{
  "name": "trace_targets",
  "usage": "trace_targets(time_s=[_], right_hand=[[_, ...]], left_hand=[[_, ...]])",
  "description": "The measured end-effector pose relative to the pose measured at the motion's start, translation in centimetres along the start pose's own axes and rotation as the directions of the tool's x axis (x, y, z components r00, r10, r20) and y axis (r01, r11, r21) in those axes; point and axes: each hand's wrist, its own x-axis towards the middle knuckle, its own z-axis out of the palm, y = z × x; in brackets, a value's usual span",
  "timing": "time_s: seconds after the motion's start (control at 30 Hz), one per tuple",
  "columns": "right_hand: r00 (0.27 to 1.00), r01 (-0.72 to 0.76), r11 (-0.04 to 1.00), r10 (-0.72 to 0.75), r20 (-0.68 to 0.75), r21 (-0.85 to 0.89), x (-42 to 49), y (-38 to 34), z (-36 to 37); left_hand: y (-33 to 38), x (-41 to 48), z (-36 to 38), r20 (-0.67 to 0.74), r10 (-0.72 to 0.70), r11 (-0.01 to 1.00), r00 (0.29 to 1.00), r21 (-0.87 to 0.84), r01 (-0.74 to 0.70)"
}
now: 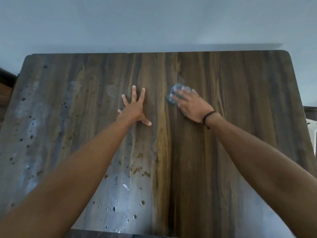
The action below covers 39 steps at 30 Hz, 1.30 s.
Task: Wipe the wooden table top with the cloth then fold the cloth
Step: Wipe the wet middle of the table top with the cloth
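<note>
My right hand [190,104] presses the blue cloth [178,93] flat on the wooden table top [240,152], mid-wipe; my left hand [134,109] lies spread, bracing. Next, I judge, the droplets [120,203] at left need sweeping.

No legible txt, labels, brands, nos. or signs in view. Wooden table top [240,152]: grain + stains only. Cloth [178,87], far, right of centre: blurred, no print readable. Wristband [208,116]: plain black.

Plain home-like room, worn wooden table [231,126] against bare pale wall [154,23]
</note>
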Motion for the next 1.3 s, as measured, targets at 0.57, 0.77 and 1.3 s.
trace_targets(time_s=[0.57,0.77,1.3], right_hand=[[0.95,-0.3,0.945,0.308,-0.044,0.132,8.0,4.6,-2.3],[0.955,0.289,0.957,-0.286,0.076,-0.031,2.4,1.1,0.7],[0.953,0.298,0.953,-0.294,0.07,-0.049,11.4,6.1,-1.6]], left_hand=[[1.5,2.0,-2.3,0.077,-0.129,0.989,0.989,0.084,0.122],[1.4,2.1,-2.0,0.058,-0.11,0.991,0.992,0.085,0.105],[1.3,2.6,-1.8,0.06,-0.097,0.991,0.993,0.093,0.091]])
